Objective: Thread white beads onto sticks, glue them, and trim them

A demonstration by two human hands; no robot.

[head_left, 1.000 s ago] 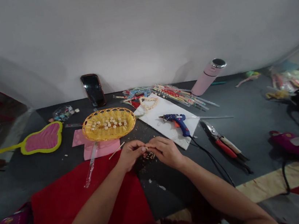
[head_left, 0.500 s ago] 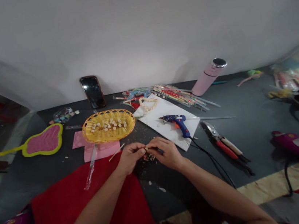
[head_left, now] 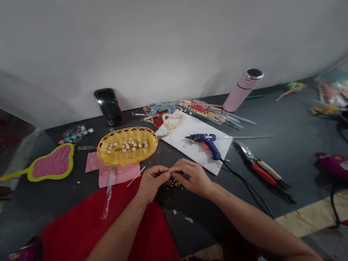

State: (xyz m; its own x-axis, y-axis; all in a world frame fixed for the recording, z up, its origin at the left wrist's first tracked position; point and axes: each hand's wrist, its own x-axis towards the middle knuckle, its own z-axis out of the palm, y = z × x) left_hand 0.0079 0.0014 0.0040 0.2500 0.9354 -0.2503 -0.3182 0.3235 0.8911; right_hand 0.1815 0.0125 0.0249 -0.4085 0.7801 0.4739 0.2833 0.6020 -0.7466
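Note:
My left hand (head_left: 154, 182) and my right hand (head_left: 193, 176) meet fingertip to fingertip above the dark table. Both are closed in a pinch around something small and pale, mostly hidden by the fingers. Small pale pieces (head_left: 175, 183) lie scattered on the table just beneath. Beyond my left hand stands a yellow woven basket (head_left: 128, 158) with several small whitish clusters inside. A thin wooden stick (head_left: 136, 176) rests beside my left hand. The blue glue gun (head_left: 206, 141) lies on a white sheet (head_left: 182, 142) past my right hand.
Red-handled pruning shears (head_left: 262, 170) lie to the right. A pink flask (head_left: 239, 92) and a phone (head_left: 108, 107) stand by the wall. Red cloth (head_left: 109, 224) spreads at lower left, near pink paper (head_left: 119, 175). The glue gun's black cord (head_left: 249, 189) runs toward the front edge.
My fingertips have shifted slightly, and the small pale thing between them is more covered now. The view has moved a little; the table objects stay in place.

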